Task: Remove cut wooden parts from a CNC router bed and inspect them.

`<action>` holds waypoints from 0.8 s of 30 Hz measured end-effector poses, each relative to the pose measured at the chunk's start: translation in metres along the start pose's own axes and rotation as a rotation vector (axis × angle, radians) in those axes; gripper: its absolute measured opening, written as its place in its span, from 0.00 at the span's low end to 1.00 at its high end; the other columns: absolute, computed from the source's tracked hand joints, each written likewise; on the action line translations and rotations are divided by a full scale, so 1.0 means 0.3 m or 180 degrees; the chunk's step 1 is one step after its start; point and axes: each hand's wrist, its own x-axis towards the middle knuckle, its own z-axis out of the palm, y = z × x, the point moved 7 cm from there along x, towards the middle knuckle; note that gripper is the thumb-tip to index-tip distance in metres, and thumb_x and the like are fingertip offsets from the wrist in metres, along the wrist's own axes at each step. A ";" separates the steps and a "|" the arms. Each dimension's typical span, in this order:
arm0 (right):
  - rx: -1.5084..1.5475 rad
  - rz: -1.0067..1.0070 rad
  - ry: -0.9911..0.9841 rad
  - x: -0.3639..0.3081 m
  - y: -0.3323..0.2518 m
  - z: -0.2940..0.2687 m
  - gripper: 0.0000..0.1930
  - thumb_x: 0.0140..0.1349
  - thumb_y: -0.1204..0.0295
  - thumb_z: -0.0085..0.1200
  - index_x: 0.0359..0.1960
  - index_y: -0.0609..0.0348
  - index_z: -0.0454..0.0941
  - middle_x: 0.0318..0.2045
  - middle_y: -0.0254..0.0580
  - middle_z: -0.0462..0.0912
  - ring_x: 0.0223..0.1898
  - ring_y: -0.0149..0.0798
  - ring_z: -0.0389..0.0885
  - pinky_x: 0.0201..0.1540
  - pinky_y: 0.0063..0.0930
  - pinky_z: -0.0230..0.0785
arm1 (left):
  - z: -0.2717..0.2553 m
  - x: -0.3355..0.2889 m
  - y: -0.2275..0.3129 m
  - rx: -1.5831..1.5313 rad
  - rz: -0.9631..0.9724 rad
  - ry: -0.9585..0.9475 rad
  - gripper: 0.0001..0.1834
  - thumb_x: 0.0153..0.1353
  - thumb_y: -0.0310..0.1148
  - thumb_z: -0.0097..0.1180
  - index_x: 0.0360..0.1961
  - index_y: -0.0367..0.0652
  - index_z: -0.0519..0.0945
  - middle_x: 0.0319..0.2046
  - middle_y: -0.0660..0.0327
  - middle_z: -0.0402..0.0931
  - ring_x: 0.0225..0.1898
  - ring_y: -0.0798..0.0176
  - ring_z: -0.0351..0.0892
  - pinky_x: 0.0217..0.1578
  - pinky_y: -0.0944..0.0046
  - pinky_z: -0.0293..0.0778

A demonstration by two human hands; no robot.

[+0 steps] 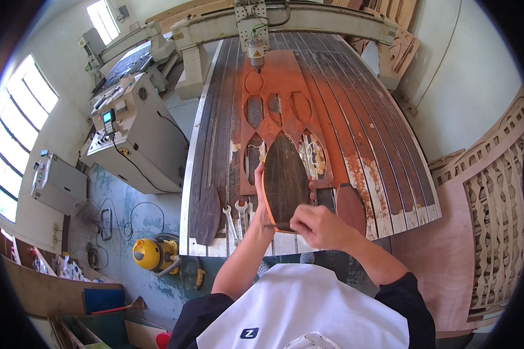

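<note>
At frame centre, grasping panel (285,174) from its left side with left hand (261,198), long axis up-frame; clenching thin bar (276,225) in right hand (319,227), nearer panel's lower end.

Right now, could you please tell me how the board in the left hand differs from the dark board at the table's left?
The held board is gripped in the left hand; the loose board lies on the table. The held board shows a bright orange edge; the loose board shows none. Both are dark, long and curved-sided.
</note>
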 end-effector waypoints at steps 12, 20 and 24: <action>-0.0173 0.0330 0.1103 -0.056 0.009 -0.061 0.05 0.57 0.82 0.55 0.28 0.64 0.71 0.25 0.45 0.75 0.24 0.43 0.76 0.26 0.32 0.68 | -0.011 -0.093 0.276 -0.0139 0.2647 0.0021 0.43 0.50 0.71 0.41 0.54 0.46 0.68 0.42 0.51 0.74 0.40 0.48 0.77 0.40 0.47 0.76; -0.0350 0.0610 0.1557 -0.059 0.092 0.008 0.06 0.57 0.81 0.53 0.29 0.64 0.68 0.27 0.51 0.74 0.28 0.57 0.75 0.30 0.42 0.66 | 0.040 -0.145 0.322 0.0020 0.3086 -0.0704 0.40 0.54 0.66 0.41 0.60 0.50 0.67 0.49 0.47 0.73 0.46 0.43 0.76 0.50 0.41 0.72; -0.0269 0.1000 0.1714 -0.067 0.076 -0.018 0.05 0.57 0.82 0.52 0.28 0.64 0.68 0.26 0.52 0.73 0.27 0.56 0.75 0.29 0.41 0.66 | 0.073 -0.165 0.338 0.0170 0.3127 -0.0832 0.40 0.54 0.66 0.41 0.61 0.49 0.66 0.52 0.43 0.70 0.47 0.41 0.75 0.51 0.40 0.72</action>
